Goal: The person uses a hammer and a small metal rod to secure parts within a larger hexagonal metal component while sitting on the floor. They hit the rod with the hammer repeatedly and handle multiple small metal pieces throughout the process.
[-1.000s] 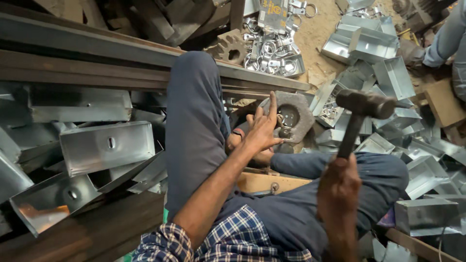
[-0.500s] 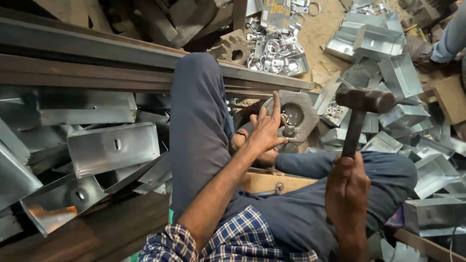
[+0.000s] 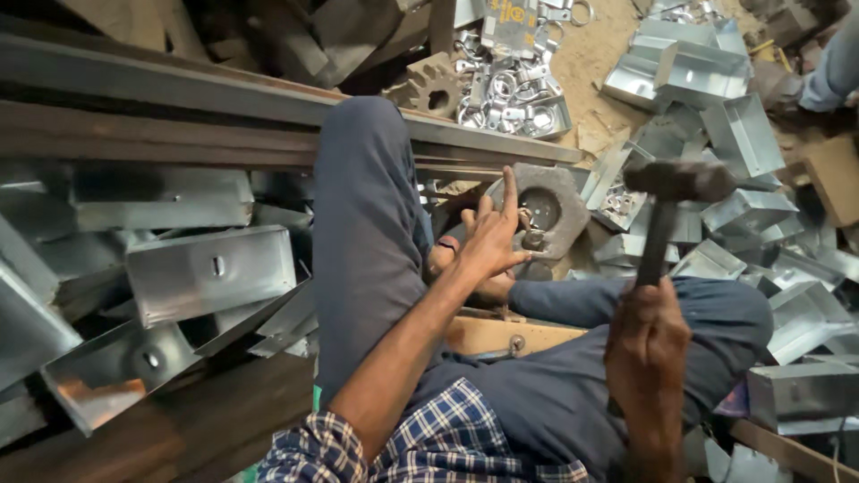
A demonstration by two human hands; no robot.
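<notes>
across the upper left a long dark steel beam (image 3: 224, 98) is running from the left edge toward the middle, and under it a heap of shiny sheet boxes (image 3: 210, 273) is lying, one over another. on the right side more boxes (image 3: 743, 134) are lying on the sandy floor (image 3: 599, 63), well apart from the first heap. between these two heaps the person is sitting, with a knee (image 3: 362, 215) in dark trousers rising in the middle and the other leg (image 3: 626, 313) lying across to the right. a wooden board (image 3: 488, 335) is showing between the legs. near the top a brown gear (image 3: 429, 89) is resting beside a pile of small bright clips (image 3: 506, 94).

in front of the knee a grey hexagonal block (image 3: 559, 192) with a round hole is standing on the floor. the left hand (image 3: 488, 237) is resting at its near edge, the index finger pointing up and the other fingers half bent; it is pinching a small metal piece (image 3: 534, 240) against the block, though i cannot tell exactly how it is gripping. the right hand (image 3: 646, 335) is closing fully around the handle of a hammer (image 3: 667, 206), whose dark head is hanging above and to the right of the block, not touching it.
</notes>
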